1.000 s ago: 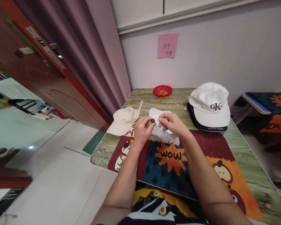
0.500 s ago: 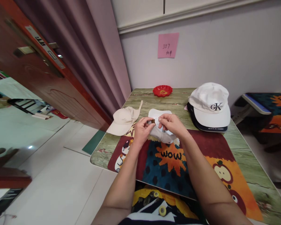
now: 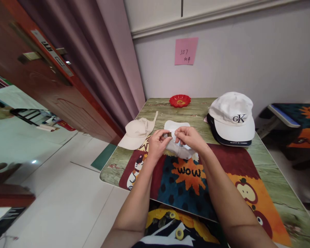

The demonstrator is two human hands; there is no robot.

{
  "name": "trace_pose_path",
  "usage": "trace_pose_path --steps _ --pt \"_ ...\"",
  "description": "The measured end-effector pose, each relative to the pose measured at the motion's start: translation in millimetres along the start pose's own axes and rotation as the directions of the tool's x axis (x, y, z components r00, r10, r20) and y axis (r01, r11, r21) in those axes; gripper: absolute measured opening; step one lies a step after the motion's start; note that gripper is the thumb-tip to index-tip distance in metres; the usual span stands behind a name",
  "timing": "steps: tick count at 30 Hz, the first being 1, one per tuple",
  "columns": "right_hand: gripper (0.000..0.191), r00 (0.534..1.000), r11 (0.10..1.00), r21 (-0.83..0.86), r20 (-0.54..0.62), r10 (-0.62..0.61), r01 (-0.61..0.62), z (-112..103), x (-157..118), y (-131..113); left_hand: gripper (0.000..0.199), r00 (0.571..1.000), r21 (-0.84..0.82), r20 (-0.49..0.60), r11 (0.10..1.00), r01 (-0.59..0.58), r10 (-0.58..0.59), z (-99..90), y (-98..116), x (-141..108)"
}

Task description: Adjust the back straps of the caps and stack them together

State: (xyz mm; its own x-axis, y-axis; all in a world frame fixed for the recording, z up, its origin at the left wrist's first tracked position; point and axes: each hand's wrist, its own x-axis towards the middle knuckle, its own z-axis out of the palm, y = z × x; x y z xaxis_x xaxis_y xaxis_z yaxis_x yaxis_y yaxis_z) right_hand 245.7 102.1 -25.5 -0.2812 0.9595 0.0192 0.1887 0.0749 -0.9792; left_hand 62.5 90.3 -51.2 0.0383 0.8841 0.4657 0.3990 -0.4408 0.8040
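Observation:
A white cap (image 3: 177,148) lies on the patterned mat in front of me, its brim (image 3: 175,125) pointing to the back of the table. Between thumb and finger, my left hand (image 3: 157,143) pinches a small dark brass-coloured buckle (image 3: 169,134) at the cap's strap. Just to its right, my right hand (image 3: 188,137) is closed in a pinch on the white strap, whose end is mostly hidden by the fingers. A cream cap (image 3: 136,131) with its strap sticking out sits left of my left hand.
Stacked caps (image 3: 232,115), a white one over a dark one, stand at the right. A red scalloped dish (image 3: 180,100) is at the table's back edge, below a pink note (image 3: 186,51) on the wall. A wooden door (image 3: 74,86) and curtain (image 3: 113,51) border the left.
Hands and cap stay almost in place. The buckle shows a little more between the fingers, tilted slightly upright. The view has shifted slightly.

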Motion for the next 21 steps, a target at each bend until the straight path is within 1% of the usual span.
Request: trace_pose_path --steps 4,7,10,12,17,21 --pt "0.017 1.0 0.998 -0.058 0.002 -0.012 0.012 -1.0 -2.7 -5.1 0.018 1.0 0.02 0.004 1.0 -0.009 0.009 -1.6 2.4 0.1" --pt "0.017 0.999 0.997 -0.075 -0.023 -0.023 0.021 -0.5 -3.2 -6.1 0.018 1.0 0.019 -0.014 1.0 -0.008 0.008 -0.4 5.4 0.4" --pt "0.017 0.998 0.998 -0.055 -0.056 -0.034 0.031 0.6 -2.1 -4.3 0.02 0.998 -0.012 -0.056 0.999 0.031 -0.032 2.7 6.7 0.1" --pt "0.018 0.998 0.997 -0.064 -0.06 -0.035 0.031 1.1 -1.7 -3.5 0.02 0.996 -0.04 -0.061 0.997 0.059 -0.062 4.5 5.7 -0.4" --pt "0.014 0.999 0.994 -0.101 -0.016 -0.04 0.038 -0.1 -3.5 -5.9 0.021 0.995 -0.065 -0.048 0.994 0.088 -0.091 4.6 3.9 -2.7" --pt "0.014 0.998 0.993 -0.107 0.018 -0.056 0.058 -2.0 -5.5 -8.5 0.019 0.997 -0.062 -0.054 0.997 0.048 -0.052 2.7 10.5 -3.0"
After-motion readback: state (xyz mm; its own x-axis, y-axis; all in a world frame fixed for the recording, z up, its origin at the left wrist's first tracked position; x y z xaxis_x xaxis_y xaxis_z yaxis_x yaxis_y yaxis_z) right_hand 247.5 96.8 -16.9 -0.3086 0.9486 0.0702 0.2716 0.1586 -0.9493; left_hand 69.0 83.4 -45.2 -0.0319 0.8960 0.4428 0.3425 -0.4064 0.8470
